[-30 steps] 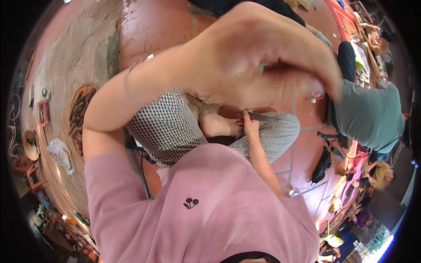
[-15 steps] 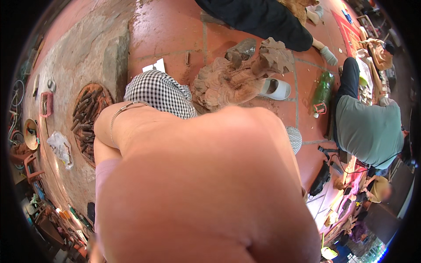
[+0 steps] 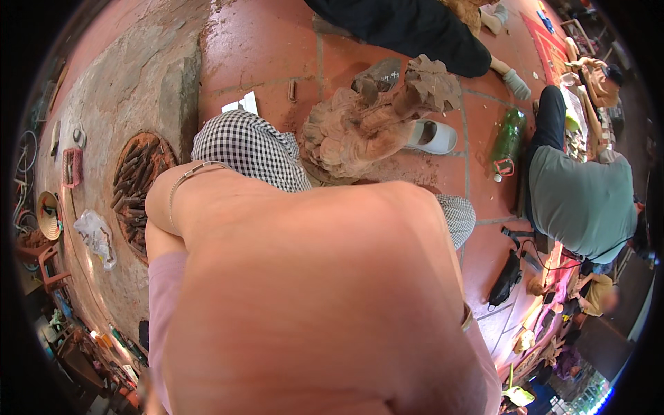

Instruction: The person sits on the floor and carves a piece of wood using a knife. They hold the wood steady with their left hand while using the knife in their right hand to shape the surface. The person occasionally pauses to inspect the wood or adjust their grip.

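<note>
Both my arms are raised close in front of the lens, so skin fills the lower middle of the head view. My left hand [image 3: 238,214] comes from the left, a thin bracelet [image 3: 181,181] around its wrist. My right hand [image 3: 422,242] blurs into the same mass, with a band [image 3: 468,318] showing at the right wrist. The fingers of both are out of sight, and whatever they touch is hidden. Beyond them, between my checked trouser knees [image 3: 249,145], a brown carved wooden piece [image 3: 360,135] with ruffled, petal-like shapes lies on the floor.
A round tray [image 3: 142,187] of many carving tools sits at left near a clear plastic bag [image 3: 97,235]. A pale slipper [image 3: 436,137] and green bottle [image 3: 510,135] lie right of the carving. A person in grey-green [image 3: 581,197] sits at right; another's dark-clad leg [image 3: 408,31] stretches across the top.
The raised arms have sunk slightly in the picture. More of my right knee shows, and the right wrist's band has come into sight. The carving stays in place.
</note>
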`<action>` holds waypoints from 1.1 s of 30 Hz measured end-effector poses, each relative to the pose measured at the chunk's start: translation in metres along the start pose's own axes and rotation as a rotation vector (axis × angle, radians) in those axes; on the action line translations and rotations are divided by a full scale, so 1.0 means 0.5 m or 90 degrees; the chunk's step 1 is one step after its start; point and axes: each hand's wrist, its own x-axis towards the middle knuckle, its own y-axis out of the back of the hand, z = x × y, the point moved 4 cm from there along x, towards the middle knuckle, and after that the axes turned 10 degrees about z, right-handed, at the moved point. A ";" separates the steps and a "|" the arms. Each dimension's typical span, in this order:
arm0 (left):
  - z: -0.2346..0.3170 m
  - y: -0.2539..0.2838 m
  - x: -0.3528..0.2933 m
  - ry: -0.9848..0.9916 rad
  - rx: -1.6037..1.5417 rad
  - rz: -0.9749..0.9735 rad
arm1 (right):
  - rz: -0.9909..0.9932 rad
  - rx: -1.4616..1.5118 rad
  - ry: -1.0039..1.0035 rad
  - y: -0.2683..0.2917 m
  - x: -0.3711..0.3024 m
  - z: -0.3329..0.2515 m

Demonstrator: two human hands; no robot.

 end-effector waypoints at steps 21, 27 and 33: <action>-0.366 0.165 -0.015 0.137 0.854 0.229 | 0.015 -0.052 -0.005 0.000 0.005 -0.005; -0.418 0.155 -0.012 0.181 0.942 0.201 | 0.029 -0.031 0.007 -0.002 0.006 0.006; -0.417 0.166 -0.003 0.222 0.928 0.202 | 0.018 -0.002 0.001 -0.004 0.003 -0.015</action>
